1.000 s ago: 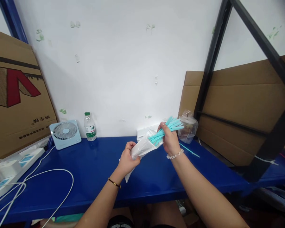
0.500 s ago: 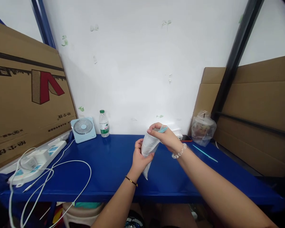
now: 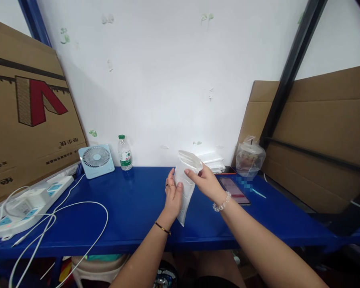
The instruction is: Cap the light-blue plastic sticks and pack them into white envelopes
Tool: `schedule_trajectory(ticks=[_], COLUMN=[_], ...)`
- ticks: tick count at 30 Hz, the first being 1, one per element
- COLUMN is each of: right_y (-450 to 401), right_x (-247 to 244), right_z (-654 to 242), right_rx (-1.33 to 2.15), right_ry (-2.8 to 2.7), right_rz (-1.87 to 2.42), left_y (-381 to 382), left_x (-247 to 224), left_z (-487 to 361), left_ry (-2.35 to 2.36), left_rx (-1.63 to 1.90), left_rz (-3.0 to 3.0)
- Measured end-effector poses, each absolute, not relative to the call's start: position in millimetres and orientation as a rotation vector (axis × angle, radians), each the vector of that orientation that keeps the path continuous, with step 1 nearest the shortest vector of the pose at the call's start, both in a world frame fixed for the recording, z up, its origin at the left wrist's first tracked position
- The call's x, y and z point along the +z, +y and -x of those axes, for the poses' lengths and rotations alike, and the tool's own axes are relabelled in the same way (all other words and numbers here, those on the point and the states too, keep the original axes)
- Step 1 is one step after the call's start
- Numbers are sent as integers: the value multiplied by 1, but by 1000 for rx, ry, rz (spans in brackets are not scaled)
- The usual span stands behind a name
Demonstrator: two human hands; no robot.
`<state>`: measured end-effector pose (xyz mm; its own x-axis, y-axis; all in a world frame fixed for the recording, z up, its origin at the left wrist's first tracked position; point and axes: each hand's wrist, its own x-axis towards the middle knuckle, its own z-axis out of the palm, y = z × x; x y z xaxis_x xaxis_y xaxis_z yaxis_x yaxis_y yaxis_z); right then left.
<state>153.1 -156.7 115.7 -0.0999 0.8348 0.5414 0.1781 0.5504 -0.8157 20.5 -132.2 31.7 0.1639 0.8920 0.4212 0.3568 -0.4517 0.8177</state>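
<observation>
Two hands hold a white bag [image 3: 185, 190] over the blue table [image 3: 132, 216], about midway along it. The left hand [image 3: 173, 198] wraps its left side, thumb on the near face and fingers curled around the edge; the right hand [image 3: 208, 182] pinches it near the mouth, thumb in front, the other fingers mostly hidden. The bag's long axis runs nearly upright, leaning slightly right at the top, with the mouth uppermost and a narrow corner pointing down, short of the table's front edge; whether that corner touches the tabletop I cannot tell. Bare blue surface stretches left from the bag to the cables [image 3: 106, 216]; rightward, room is tighter, with a phone [image 3: 234, 191] just beside the right wrist and a teal stick [image 3: 259, 193], partly pixelated, past it. A white stack [image 3: 212, 162] and a bagged cup [image 3: 251, 158] sit toward the wall [image 3: 156, 80]. The bottle [image 3: 125, 154] has a white-and-green label with characters too small to read, the fan [image 3: 97, 160] beside it. On the carton [image 3: 6, 132], a big red mark stands over upside-down black characters; the phone's screen text is blurred.
</observation>
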Motion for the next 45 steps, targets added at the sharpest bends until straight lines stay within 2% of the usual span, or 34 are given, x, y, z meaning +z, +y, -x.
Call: schedule_trajectory(ticks=[4,8,15,17,22,25,29,33,40,42,45], right_y=[-159,-167,-174,-181,-208,-214,-214,-214,-211,-205,-182], right_x=[122,135,144,127,55,19,-4,-12,3,20,56], right_z=[-163,-181,-218,-219,-204,-190,-178,-179,-172,-166,-155], right_rx=[460,296,59,-43,-465,-555,-546,-502,-498,-535,-506], right_ry=[-1794,-2194,-2600,-2580,-2642,-2625,-2503,-2341,-2384,-2466,-2541], right_rz=[824,729,772,835,1076,1136,1089,967,939,948,905], left_y=[-126,-118,-99,-100,-143,-181,-205,-204,-204,-203,-204], left_x=[36,39,54,64,66,40,-4,-29,-33,-35,-40], left_z=[-19,-18,-18,-13,13,23,27,34,37,37,38], left_ry=[883,822,764,745,973,878,1060,1167,1146,1179,1320], left_rx=[1349,1299,786,725,924,748,648,725,880,1038,1467], left_rz=[-1761,-1684,-1921,-2085,-2307,-2524,-2606,-2599,-2606,-2596,-2462])
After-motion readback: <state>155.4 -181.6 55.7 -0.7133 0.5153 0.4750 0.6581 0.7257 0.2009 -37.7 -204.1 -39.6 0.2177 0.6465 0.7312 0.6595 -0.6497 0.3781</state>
